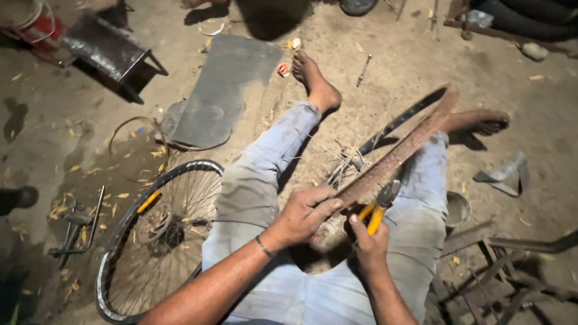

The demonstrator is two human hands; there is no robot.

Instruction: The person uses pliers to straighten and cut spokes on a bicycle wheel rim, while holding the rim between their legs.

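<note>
Both my hands were closed: the left hand [307, 212] gripped the rusty rim [397, 157] lying across my lap, the right hand [368, 244] squeezed the yellow-handled pliers [378, 207] against it, probably mid-bend; next needed a steady, firmer squeeze.

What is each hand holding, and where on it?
Left hand grips the rusty curved strip at its near end; right hand holds pliers by the yellow handles.
</note>
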